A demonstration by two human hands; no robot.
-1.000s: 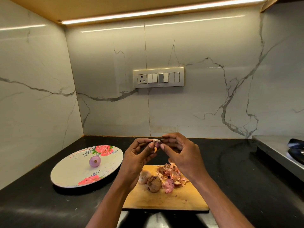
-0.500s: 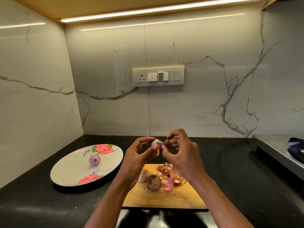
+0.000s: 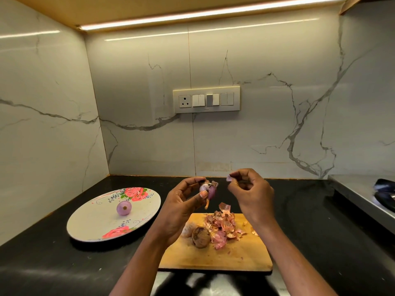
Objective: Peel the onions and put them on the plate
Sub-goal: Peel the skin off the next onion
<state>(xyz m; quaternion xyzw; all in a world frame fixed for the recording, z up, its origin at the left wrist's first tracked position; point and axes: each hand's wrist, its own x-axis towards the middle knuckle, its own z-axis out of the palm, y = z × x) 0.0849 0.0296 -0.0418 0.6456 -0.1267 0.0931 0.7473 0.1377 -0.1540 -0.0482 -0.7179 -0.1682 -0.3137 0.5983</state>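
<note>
Two hands working above cutting board (image 3: 215, 258): left hand (image 3: 181, 207) pinching half-peeled onion (image 3: 208, 190), right hand (image 3: 251, 193) pinching skin scrap (image 3: 229, 178); peeled onion (image 3: 124, 208) sitting on plate (image 3: 89, 223).

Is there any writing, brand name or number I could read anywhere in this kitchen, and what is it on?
None can be read.
The switch panel has a tiny mark on its lower edge, too small to read.
The plate has only painted flowers, no words.

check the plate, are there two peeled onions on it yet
No, the plate holds a single peeled onion; another is in the left hand.
</note>
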